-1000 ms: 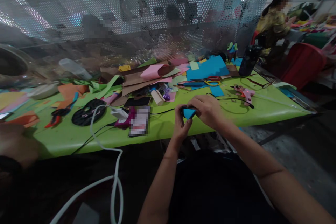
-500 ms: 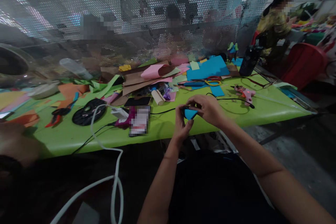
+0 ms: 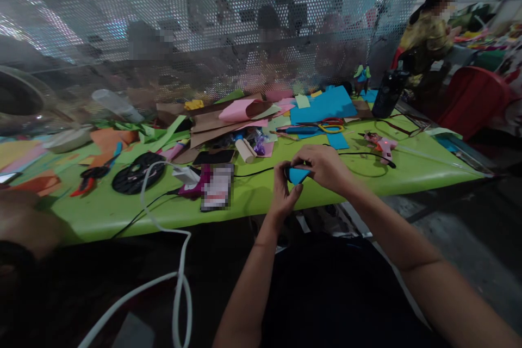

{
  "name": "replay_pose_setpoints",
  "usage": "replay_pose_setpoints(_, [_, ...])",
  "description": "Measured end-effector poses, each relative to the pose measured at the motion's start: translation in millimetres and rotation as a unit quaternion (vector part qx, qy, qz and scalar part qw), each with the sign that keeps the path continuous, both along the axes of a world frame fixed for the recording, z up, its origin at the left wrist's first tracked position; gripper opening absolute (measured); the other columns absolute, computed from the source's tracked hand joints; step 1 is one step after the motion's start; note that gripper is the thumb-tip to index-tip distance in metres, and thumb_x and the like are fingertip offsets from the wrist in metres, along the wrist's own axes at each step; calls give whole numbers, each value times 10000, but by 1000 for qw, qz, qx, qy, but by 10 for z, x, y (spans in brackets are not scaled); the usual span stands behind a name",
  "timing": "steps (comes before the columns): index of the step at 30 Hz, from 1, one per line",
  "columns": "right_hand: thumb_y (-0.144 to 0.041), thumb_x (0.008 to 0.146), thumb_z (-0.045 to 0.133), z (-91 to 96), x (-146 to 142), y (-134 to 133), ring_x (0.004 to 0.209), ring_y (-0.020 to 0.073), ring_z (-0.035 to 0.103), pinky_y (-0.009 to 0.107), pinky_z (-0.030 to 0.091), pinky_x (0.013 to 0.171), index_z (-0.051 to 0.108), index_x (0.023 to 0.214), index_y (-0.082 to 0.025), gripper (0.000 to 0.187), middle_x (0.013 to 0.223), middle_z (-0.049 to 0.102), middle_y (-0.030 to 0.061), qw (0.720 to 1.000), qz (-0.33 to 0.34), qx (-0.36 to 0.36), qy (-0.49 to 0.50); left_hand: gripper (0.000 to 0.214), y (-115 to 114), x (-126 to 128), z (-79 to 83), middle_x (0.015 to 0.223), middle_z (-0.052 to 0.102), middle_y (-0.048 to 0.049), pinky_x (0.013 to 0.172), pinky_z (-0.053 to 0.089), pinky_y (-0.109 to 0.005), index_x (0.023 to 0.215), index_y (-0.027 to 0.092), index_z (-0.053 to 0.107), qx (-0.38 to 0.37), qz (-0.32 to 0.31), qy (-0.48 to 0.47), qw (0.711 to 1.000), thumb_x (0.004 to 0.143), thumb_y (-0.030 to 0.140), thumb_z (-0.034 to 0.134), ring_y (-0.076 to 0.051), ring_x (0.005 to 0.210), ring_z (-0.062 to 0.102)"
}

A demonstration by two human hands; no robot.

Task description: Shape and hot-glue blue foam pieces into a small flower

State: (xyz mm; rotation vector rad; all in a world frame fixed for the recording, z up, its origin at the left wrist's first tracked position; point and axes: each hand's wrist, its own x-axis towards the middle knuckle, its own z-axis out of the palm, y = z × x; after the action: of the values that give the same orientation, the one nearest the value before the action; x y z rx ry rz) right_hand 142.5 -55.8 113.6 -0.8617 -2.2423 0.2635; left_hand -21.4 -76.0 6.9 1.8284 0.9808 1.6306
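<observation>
Both hands meet above the front edge of the green table (image 3: 253, 196), around a small blue piece (image 3: 297, 175) that looks like folded paper or foam sheet. My left hand (image 3: 284, 190) grips it from the left, thumb along its lower side. With its fingers pinched at the top edge, my right hand (image 3: 326, 166) holds the same piece from the right. Something dark shows at the piece's left end, too small to make out. Behind the hands lies a small blue square sheet (image 3: 337, 141).
A pink glue gun (image 3: 382, 147) lies to the right, near scissors (image 3: 331, 126) and a dark bottle (image 3: 389, 92). Left are a phone (image 3: 217, 187), a black round tray (image 3: 138, 174), pliers (image 3: 92, 176) and a white cable (image 3: 182, 261). Another person's arm (image 3: 28, 220) reaches in at far left.
The fingers and the blue piece have shifted very slightly to the right between my hands. Both hands keep their hold; the table's things stay put.
</observation>
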Motion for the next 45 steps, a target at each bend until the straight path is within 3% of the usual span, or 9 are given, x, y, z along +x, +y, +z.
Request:
replay_pose_setpoints(9, [-178, 936, 593, 15, 8, -28, 779, 193, 585, 311, 300, 666, 698, 886, -171, 117, 877, 713, 71, 996, -35, 42, -76, 621, -3, 1, 14, 1136, 505, -68, 884, 459, -385, 1295, 257, 443, -10, -8, 13, 1000, 867, 690, 565, -233, 1018, 522])
replay_pose_setpoints(14, [-171, 936, 576, -19, 10, -19, 767, 189, 566, 310, 293, 663, 693, 878, -176, 131, 851, 695, 64, 996, -33, 50, -68, 657, 0, 6, 11, 1135, 505, -70, 903, 458, -395, 1287, 254, 447, -28, -5, 11, 1000, 845, 726, 566, -238, 1030, 524])
replay_pose_setpoints(19, [-211, 938, 617, -61, 29, 9, 809, 184, 615, 290, 353, 701, 728, 903, -186, 119, 884, 731, 61, 999, -9, 30, -24, 664, 7, 1, 10, 1138, 497, -66, 881, 464, -376, 1279, 259, 446, -29, -9, -1, 1000, 837, 740, 559, -232, 1022, 523])
replay_pose_setpoints(27, [-77, 840, 645, -35, 22, 30, 880, 193, 674, 278, 418, 741, 751, 940, -189, 184, 954, 768, 60, 1000, -8, -3, -12, 618, 38, -12, -40, 1144, 522, -62, 890, 472, -378, 1288, 269, 474, -24, -12, -26, 999, 854, 696, 582, -233, 1025, 529])
replay_pose_setpoints(34, [-136, 852, 672, 23, 74, 89, 749, 153, 661, 248, 435, 682, 742, 1062, -181, 226, 865, 759, 28, 990, 10, -116, 74, 578, 170, -18, -70, 1068, 553, -53, 851, 493, -352, 1176, 270, 522, -54, -42, -105, 992, 835, 733, 575, -212, 964, 553])
replay_pose_setpoints(40, [-182, 880, 667, -4, 95, 78, 825, 173, 674, 265, 448, 733, 764, 949, -179, 119, 918, 769, 41, 988, 1, -108, 112, 578, 304, -49, -209, 1028, 538, -45, 834, 479, -323, 1152, 268, 546, -89, -43, -169, 981, 842, 756, 533, -185, 913, 533])
replay_pose_setpoints(45, [-231, 893, 693, -14, 47, 94, 805, 170, 653, 262, 403, 700, 766, 896, -184, 88, 883, 759, 42, 991, -20, -114, 73, 564, 266, -51, -188, 1014, 546, -42, 830, 461, -297, 1135, 262, 584, -87, -62, -193, 975, 815, 726, 605, -187, 926, 523])
